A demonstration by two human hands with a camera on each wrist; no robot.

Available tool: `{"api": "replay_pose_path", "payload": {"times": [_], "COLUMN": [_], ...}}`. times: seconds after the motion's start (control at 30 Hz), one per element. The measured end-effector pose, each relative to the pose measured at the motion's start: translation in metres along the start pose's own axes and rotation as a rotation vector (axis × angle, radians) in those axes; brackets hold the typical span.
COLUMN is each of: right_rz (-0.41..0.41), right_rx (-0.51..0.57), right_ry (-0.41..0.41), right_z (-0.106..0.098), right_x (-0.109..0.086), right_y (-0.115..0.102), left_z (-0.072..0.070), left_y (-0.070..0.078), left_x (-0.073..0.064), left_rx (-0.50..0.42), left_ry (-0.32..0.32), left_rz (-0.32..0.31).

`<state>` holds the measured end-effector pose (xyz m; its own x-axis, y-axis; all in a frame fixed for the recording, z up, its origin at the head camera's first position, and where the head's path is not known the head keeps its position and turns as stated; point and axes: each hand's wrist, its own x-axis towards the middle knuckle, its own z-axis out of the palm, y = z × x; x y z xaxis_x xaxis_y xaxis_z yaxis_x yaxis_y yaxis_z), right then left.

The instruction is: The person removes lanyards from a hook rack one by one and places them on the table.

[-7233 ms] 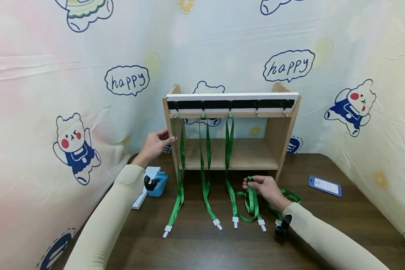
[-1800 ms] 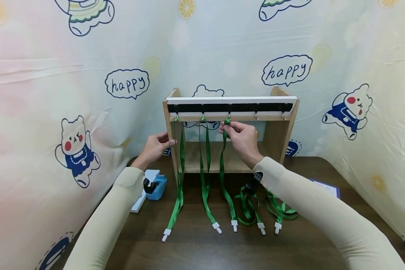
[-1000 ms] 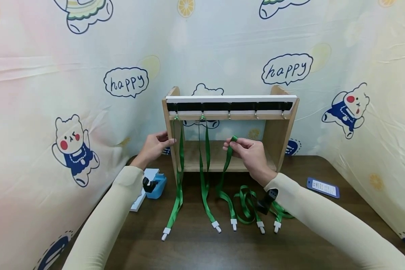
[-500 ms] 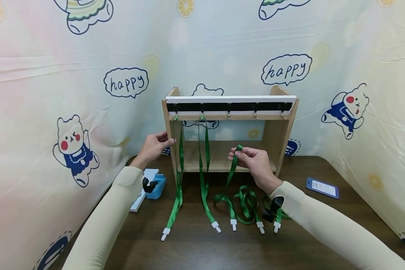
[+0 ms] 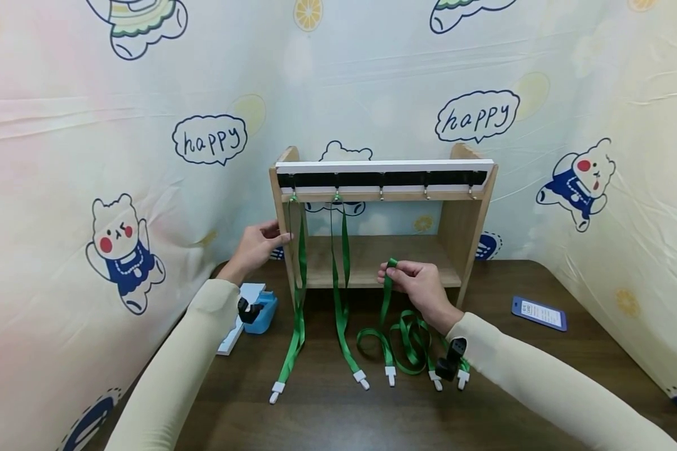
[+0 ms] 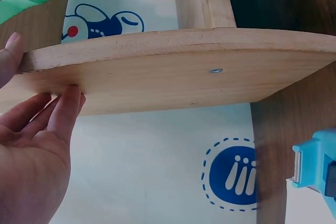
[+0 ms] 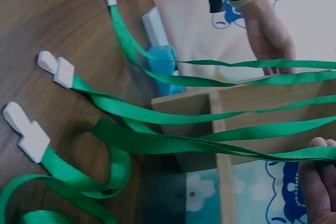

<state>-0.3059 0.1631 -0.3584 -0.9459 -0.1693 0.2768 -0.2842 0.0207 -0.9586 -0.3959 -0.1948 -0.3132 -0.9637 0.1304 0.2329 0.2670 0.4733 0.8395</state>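
My left hand (image 5: 254, 250) holds the left side panel of a wooden rack (image 5: 450, 244), thumb at the front edge and fingers against the outer face (image 6: 157, 85). My right hand (image 5: 423, 288) pinches the upper loop of a green lanyard (image 5: 386, 300) in front of the rack's lower shelf. This lanyard's lower part curls on the table, ending in a white clip (image 5: 391, 376). Two other green lanyards, a left one (image 5: 299, 313) and a second one (image 5: 340, 313), hang from the first two hooks. The three hooks to the right bear nothing.
A coiled lanyard (image 5: 410, 344) lies by the right forearm; another, mostly hidden by the wrist camera, shows its white clip (image 5: 463, 379). A blue card holder (image 5: 538, 313) lies at right. A blue tape dispenser (image 5: 263, 313) and a white block (image 5: 229, 338) stand at left.
My right hand let go of the coiled lanyard, then took the third lanyard off its hook and lowered it toward the table. The left hand has stayed on the rack.
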Motion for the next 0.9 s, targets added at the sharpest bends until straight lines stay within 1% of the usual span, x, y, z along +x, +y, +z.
{"api": "replay_pose_path", "payload": {"times": [0.17,0.37,0.63,0.7,0.83,0.9], "right_rz": [0.01,0.022,0.047,0.036,-0.009,-0.032], "right_rx": [-0.024,-0.1,-0.185,-0.238,-0.392,-0.446], "right_ry": [0.003,0.024,0.071,0.076,0.077,0.071], "right_z": [0.004,0.006,0.01,0.011,0.014,0.015], "right_x": [-0.001,-0.001,0.001,0.001,0.002,0.003], "right_y": [0.011,0.026,0.047,0.052,0.06,0.064], "left_z": [0.001,0.001,-0.001,-0.001,0.0,0.0], "left_y": [0.001,0.002,0.0,0.0,0.001,0.001], "left_x": [0.0,0.0,0.0,0.0,0.0,0.0], "left_rx": [0.001,0.003,-0.019,-0.022,-0.026,-0.027], "left_ry": [0.001,-0.005,-0.006,-0.009,-0.012,-0.009], "left_rz": [-0.001,0.005,-0.019,-0.018,-0.017,-0.019]}}
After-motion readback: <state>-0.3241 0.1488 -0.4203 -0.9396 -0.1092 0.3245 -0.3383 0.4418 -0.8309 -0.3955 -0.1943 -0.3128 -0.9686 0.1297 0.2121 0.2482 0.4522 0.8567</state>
